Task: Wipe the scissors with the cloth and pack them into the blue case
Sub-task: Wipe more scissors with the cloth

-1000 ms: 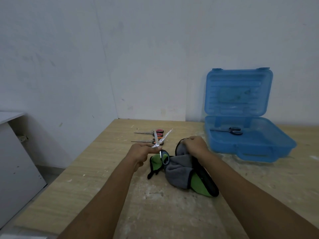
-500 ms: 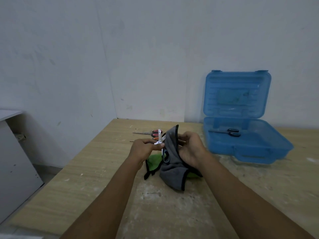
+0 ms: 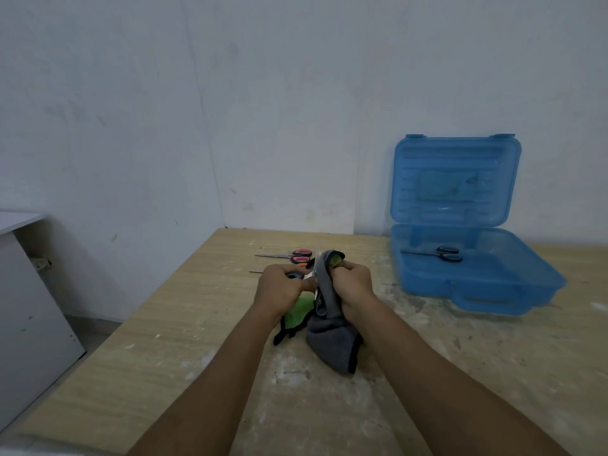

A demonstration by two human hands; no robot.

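Pinches scissors (image 3: pixel 295 275) by a dark handle in left hand (image 3: pixel 283 287), mid-table (image 3: pixel 197 324); clamps grey cloth (image 3: pixel 329 337) round the blades with right hand (image 3: pixel 353 284), fingers curled tight; judged mid-wipe, with packing yet to begin. Shows blue case (image 3: pixel 477 278) open at 2 o'clock, holding one black-handled pair (image 3: pixel 437 253); shows red-handled pair (image 3: pixel 289 256) at 12 o'clock, just beyond the hands. Risks cutting the palm through the cloth by drawing edge-first along seemingly spread blades; risks snagging the hem at the pivot; risks dropping the pair by tugging against a light pinch.

A scuffed wooden table (image 3: pixel 158 363) meets a white wall (image 3: pixel 296 93), with a white cabinet (image 3: pixel 29 307) at its left.
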